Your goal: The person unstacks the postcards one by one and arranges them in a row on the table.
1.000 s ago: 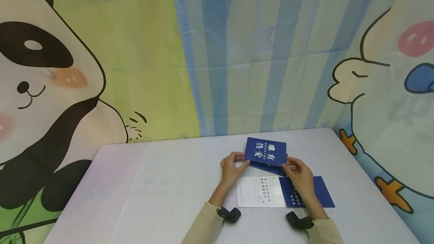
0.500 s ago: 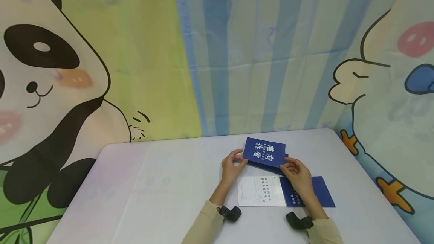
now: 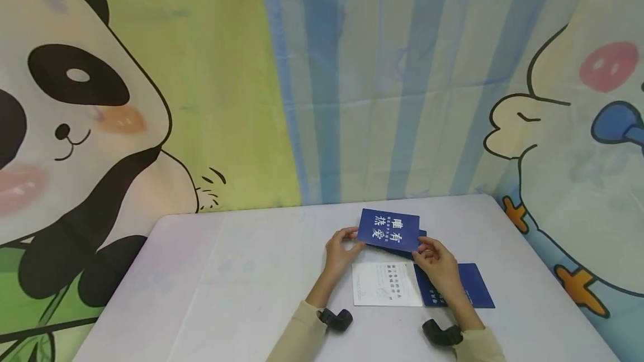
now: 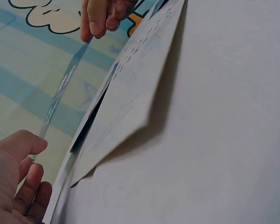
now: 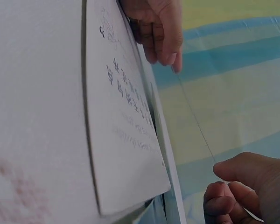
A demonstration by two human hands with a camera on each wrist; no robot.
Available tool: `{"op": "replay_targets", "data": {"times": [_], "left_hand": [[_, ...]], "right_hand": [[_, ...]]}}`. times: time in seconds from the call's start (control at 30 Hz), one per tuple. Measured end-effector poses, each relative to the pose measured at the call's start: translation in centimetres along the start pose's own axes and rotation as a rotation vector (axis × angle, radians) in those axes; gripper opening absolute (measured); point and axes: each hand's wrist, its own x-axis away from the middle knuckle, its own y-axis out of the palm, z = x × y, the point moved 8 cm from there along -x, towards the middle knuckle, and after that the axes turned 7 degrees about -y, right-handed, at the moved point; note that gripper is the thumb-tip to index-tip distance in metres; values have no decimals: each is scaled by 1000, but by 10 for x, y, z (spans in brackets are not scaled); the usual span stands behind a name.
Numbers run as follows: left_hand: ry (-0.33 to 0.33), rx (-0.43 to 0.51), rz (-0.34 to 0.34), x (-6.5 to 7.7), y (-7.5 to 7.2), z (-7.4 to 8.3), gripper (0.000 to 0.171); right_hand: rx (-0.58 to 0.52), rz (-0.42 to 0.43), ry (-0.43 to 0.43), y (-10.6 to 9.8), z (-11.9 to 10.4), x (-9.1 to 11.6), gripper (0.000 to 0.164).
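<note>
Both hands hold a thin blue card (image 3: 387,230) with white characters, tilted up above the far part of the table. My left hand (image 3: 343,250) pinches its left edge between thumb and fingers; my right hand (image 3: 439,262) pinches its lower right corner. Another blue card (image 3: 402,254) lies beneath it, mostly covered. Nearer me is a white printed page (image 3: 387,284), its corner raised off the table in the left wrist view. Beside that page lies a further blue card (image 3: 475,286), partly hidden by my right wrist. Both wrist views show the held card (image 4: 60,93) nearly edge-on.
The white table (image 3: 251,272) extends far to the left. Printed curtains (image 3: 352,82) hang right behind its back edge, with cartoon figures on both sides. Black cameras (image 3: 338,320) are strapped to both wrists.
The held card has shifted slightly left with both hands, showing a bit more of the blue card under its right side. The head view has turned a little. The grip is the same.
</note>
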Motion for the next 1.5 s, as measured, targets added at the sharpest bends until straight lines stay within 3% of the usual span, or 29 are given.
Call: {"op": "replay_targets", "data": {"times": [0.27, 0.6, 0.7, 0.83, 0.93, 1.1, 1.5], "left_hand": [[-32, -32, -8, 5, -24, -14, 37], [-46, -63, -5, 14, -62, -20, 37], [-39, -71, -20, 15, -62, -21, 37], [-44, -81, -90, 20, -48, -21, 38], [-45, -78, -94, 25, -46, -21, 38], [-42, -78, -55, 34, -59, -20, 36], [-58, -107, -62, 42, -89, -29, 36]], "right_hand": [[-39, -59, -114, 20, -18, -1, 39], [-70, -162, -149, 50, -37, -7, 39], [-90, -183, -159, 49, -41, -7, 38], [-50, -177, -136, 36, -34, 1, 37], [-31, -194, -117, 34, -29, 6, 36], [-70, -232, -105, 45, -30, 10, 38], [-146, -208, -172, 67, -43, 16, 32]]}}
